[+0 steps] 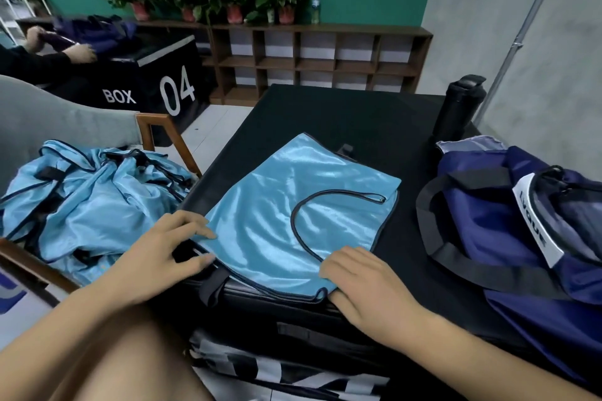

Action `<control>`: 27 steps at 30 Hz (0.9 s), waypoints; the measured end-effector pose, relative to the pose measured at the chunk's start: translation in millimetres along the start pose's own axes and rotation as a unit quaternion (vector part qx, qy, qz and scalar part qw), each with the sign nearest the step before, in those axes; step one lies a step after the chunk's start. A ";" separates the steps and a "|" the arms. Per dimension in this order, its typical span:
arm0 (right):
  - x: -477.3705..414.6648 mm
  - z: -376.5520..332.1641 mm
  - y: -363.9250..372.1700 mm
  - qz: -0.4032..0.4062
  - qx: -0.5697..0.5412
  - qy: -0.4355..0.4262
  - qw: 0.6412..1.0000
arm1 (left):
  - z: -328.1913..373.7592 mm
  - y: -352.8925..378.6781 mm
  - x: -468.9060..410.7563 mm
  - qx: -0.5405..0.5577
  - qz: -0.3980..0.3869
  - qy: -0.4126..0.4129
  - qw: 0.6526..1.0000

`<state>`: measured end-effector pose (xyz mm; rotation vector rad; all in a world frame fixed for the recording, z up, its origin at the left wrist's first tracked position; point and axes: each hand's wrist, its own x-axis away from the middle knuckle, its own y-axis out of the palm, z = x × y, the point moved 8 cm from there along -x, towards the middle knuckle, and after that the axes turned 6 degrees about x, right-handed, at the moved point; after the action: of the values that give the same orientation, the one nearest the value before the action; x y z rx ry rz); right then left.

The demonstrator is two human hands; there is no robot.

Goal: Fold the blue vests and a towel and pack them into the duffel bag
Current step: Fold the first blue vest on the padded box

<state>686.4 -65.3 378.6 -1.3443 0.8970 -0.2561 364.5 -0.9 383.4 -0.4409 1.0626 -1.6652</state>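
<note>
On the black cloth-covered table [325, 114] the navy fabric duffel bag [495, 221] slumps at my right, its inside hidden; a heap of unfolded light-blue satin vests [91, 205] fills the grey chair [49, 114] at my left. Between them one shiny light-blue vest with dark piping [293, 221] lies flat, likely light and slippery, best pinched at the hems. My left hand [163, 247] rests straight-fingered on its left edge, my right hand [368, 283] presses flat on its near corner; no towel can be made out
</note>
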 end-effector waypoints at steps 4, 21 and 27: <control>11.7 19.4 -8.9 -0.012 -0.066 0.039 0.997 | 12.6 4.7 25.6 -0.021 -0.011 0.045 0.999; 73.8 44.5 -48.5 0.015 -0.085 0.087 0.993 | 93.1 29.5 51.0 -0.008 0.012 0.154 0.988; 99.0 67.9 -61.4 0.083 -0.228 0.240 0.940 | 110.2 23.9 29.6 0.154 -0.012 0.050 0.987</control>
<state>817.4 -94.5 391.3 -1.6519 1.5438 -0.2590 447.8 -75.5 416.5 -0.1702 0.8534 -1.8504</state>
